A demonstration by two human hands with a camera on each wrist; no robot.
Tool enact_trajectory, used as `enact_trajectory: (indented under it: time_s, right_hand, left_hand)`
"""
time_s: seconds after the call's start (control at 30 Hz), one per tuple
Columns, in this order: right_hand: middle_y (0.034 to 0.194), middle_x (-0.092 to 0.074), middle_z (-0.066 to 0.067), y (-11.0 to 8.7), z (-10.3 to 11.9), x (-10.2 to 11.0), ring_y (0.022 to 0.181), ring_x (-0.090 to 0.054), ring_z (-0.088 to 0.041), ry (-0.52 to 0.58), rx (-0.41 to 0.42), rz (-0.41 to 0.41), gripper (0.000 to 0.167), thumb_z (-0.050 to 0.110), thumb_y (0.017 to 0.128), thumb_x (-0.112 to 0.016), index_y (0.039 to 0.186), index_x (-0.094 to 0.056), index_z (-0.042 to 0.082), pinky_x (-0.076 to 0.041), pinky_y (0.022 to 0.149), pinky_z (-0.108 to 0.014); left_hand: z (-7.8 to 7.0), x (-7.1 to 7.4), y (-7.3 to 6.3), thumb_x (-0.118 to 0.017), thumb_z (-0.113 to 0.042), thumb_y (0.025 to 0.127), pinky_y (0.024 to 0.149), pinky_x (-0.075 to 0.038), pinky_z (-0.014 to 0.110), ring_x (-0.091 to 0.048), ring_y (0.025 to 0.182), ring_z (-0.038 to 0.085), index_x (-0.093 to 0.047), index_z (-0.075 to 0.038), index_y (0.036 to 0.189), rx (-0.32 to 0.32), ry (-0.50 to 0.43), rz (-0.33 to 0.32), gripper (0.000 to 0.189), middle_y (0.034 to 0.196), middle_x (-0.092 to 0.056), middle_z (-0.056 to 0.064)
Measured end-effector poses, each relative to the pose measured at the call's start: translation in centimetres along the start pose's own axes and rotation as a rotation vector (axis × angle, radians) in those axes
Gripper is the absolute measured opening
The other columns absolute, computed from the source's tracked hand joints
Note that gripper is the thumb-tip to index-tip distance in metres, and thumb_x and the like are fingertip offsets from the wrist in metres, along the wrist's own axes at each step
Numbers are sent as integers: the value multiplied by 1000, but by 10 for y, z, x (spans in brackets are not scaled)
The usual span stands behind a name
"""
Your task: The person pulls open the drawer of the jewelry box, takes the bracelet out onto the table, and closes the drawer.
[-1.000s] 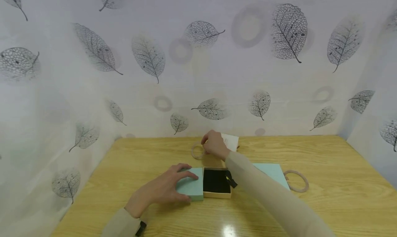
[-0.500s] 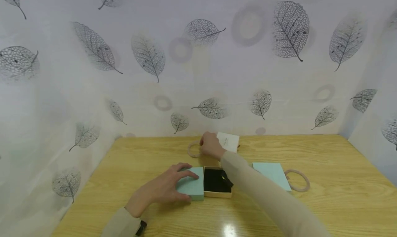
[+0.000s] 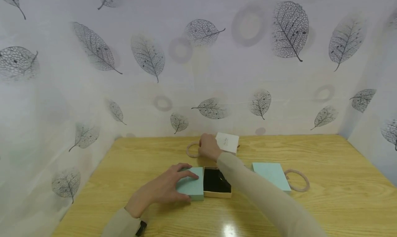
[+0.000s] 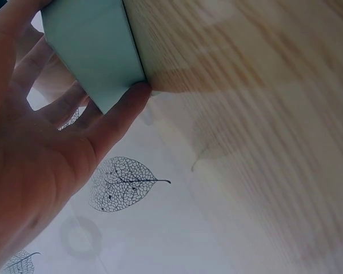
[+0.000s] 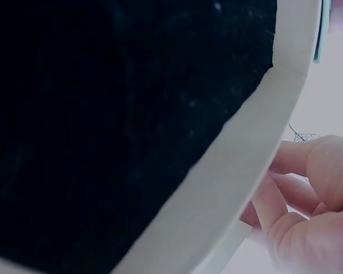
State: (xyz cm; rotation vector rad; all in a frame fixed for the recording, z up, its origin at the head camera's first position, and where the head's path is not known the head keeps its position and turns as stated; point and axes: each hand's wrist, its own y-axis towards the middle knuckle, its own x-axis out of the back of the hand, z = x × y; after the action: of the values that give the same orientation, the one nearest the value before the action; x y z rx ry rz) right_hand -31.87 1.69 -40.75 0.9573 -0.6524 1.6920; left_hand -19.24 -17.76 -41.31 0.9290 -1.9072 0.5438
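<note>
Here on the bench [image 3: 335, 168], the left mint box [image 3: 190, 184] is gripped by the left hand [image 3: 167, 186], thumb set at its near side, fingers spread over its top. Just to its right, an open tray [image 3: 217, 195] is seen, its black lining [image 3: 212, 180] partly covered by the right sleeve [image 3: 248, 182]. Up at the far side, the right hand [image 3: 209, 147] is placed between the far ring [image 3: 187, 150] and the white box [image 3: 227, 142], fingers curled; whether anything is pinched cannot be told. Over on the right, the right mint box [image 3: 270, 175] is laid flat, a second ring [image 3: 307, 181] at its right side.

The step in hand is judged to be a reach for the far ring, with the near box steadied. Next, a sure pinch on that ring seems called for, with the tray left unbumped by the forearm.
</note>
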Motion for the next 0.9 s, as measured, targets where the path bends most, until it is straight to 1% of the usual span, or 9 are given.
enact_trajectory:
  time_s: [0.2,0.47,0.6,0.8,0.9]
  right_hand:
    - [85,-67,-15,-2,4,1,81,-60,-30,-33,34,-22,9,-5,77,-68,86,-66,-4,-55,78,-41]
    - [76,-67,-12,7,-4,-10,69,-59,-26,-82,71,-58,7,-6,73,-69,77,-65,-2,-55,64,-36]
    - [76,-68,-12,9,-5,-14,68,-60,-25,-84,67,-64,7,-7,73,-69,77,-65,-1,-55,63,-35]
    - [77,-69,-14,11,-5,-15,65,-60,-24,-50,25,-44,9,-9,75,-69,81,-65,-3,-56,60,-34]
    - [78,-69,-14,11,-5,-16,66,-61,-25,-56,24,-46,10,-8,75,-69,83,-65,-3,-57,62,-35]
  left_hand:
    - [0,-1,0,-84,-43,81,109,-46,57,-44,139,32,-62,-35,133,13,-9,2,57,155,-44,7]
    - [1,-1,-1,-84,-44,81,109,-46,58,-44,139,32,-63,-34,133,15,-15,-2,57,155,-44,7]
    - [2,-1,-1,-84,-43,81,110,-45,58,-44,139,32,-63,-34,133,21,-21,0,57,155,-44,7]
    - [2,-1,0,-84,-42,81,111,-44,58,-43,141,32,-62,-34,133,25,-27,5,57,156,-43,7]
    - [1,-1,-1,-84,-42,81,111,-45,58,-43,140,33,-63,-33,133,17,-24,4,57,156,-43,8]
